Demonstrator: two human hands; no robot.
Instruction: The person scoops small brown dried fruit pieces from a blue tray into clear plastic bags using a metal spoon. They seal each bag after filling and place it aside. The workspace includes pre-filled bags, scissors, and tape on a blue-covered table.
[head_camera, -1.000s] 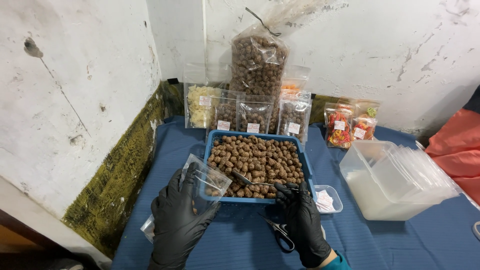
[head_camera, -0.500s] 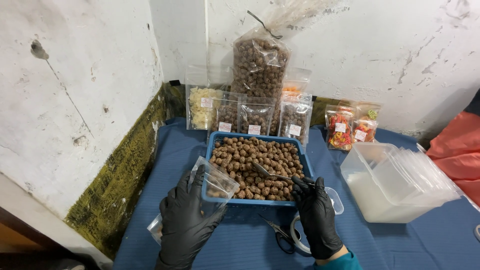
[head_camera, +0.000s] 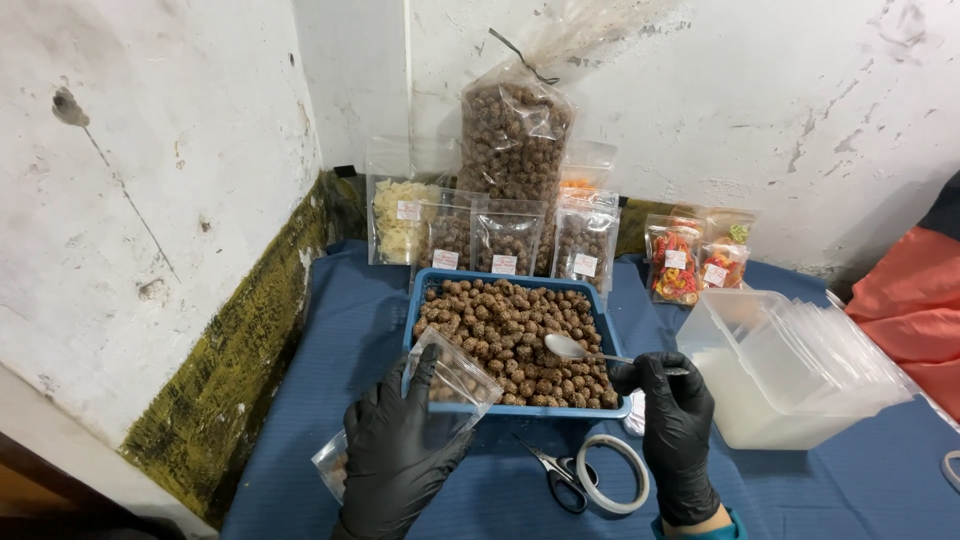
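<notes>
Both of my hands wear black gloves. My left hand holds a small clear plastic pouch open at the near left corner of a blue tray. The tray is filled with brown sesame-coated balls. My right hand grips a metal spoon by its handle; the empty bowl of the spoon hovers over the balls at the tray's right side.
Scissors and a roll of clear tape lie in front of the tray. Filled snack pouches and a tall bag of balls stand against the wall. A clear tub of empty pouches sits right. Another filled pouch lies under my left hand.
The spoon has come up out of the balls and moved right. My right hand has shifted right; the tape roll and scissors show now. The pouch stays at the tray's corner.
</notes>
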